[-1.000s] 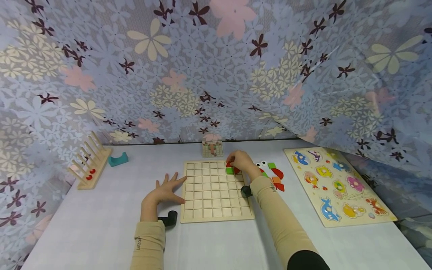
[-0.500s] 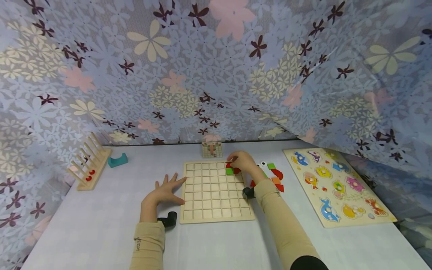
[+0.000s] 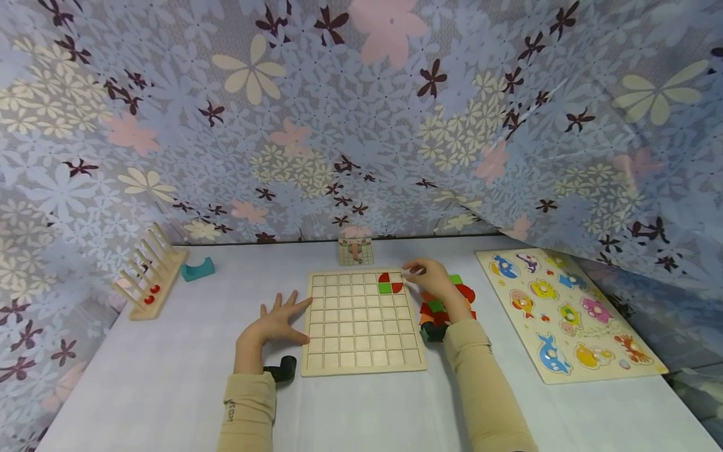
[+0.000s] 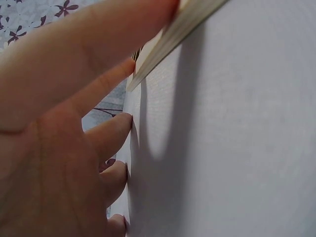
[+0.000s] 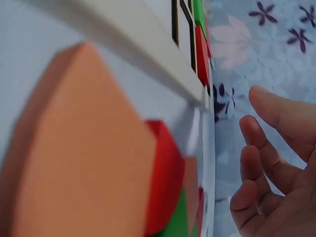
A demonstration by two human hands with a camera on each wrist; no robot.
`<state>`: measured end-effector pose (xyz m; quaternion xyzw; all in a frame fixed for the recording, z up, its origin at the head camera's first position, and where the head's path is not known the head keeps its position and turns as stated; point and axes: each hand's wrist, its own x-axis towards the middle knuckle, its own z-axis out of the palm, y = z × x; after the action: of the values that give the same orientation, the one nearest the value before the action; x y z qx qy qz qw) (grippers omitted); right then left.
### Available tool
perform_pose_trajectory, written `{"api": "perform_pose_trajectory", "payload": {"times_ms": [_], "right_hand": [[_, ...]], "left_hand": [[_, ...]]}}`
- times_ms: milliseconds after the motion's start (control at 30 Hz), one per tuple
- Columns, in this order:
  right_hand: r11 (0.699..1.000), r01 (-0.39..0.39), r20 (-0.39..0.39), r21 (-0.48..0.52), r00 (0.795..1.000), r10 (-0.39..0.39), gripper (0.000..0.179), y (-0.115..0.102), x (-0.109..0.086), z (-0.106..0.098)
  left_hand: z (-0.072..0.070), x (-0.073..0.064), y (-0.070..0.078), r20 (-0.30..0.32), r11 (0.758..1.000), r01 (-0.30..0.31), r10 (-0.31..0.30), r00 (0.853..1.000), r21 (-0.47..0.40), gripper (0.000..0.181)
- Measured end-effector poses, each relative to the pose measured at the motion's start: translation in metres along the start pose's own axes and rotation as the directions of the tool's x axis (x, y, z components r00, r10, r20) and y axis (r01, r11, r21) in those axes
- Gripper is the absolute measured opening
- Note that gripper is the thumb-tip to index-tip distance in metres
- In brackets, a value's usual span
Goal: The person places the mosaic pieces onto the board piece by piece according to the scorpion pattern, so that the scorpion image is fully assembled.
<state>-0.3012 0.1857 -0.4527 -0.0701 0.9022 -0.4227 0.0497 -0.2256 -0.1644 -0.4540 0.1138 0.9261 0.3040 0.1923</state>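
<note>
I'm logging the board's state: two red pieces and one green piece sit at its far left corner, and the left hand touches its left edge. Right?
Wrong corner: the head view shows the two red pieces and the green piece at the far right corner of the board. The left hand does touch its left edge.

My right hand hides part of the blocks beneath it; nearby, an orange block, blurred, runs off the right wrist view's lower edge. My left hand masks some of the board in its own wrist view. Ahead, between my hands, a card shows a picture too small to read.
</note>
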Motion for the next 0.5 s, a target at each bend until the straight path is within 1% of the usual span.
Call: {"api": "perform_pose_trajectory", "payload": {"times_ms": [133,267,500], "right_hand": [[0.997,-0.033,-0.020,0.074,0.999,0.035,0.028,0.009,-0.005,-0.004],[0.992,-0.034,-0.058,0.124,0.997,0.042,0.030,0.015,-0.011,-0.006],[0.988,-0.031,-0.118,0.151,0.992,0.049,0.032,0.024,-0.019,-0.009]], "left_hand": [[0.000,0.000,-0.001,-0.003,1.000,0.009,-0.009,1.000,-0.003,0.092],[0.000,-0.001,-0.001,-0.005,1.000,0.009,-0.010,1.000,-0.012,0.092],[0.000,-0.002,0.001,-0.006,1.000,-0.001,0.001,1.000,-0.025,0.092]]}}
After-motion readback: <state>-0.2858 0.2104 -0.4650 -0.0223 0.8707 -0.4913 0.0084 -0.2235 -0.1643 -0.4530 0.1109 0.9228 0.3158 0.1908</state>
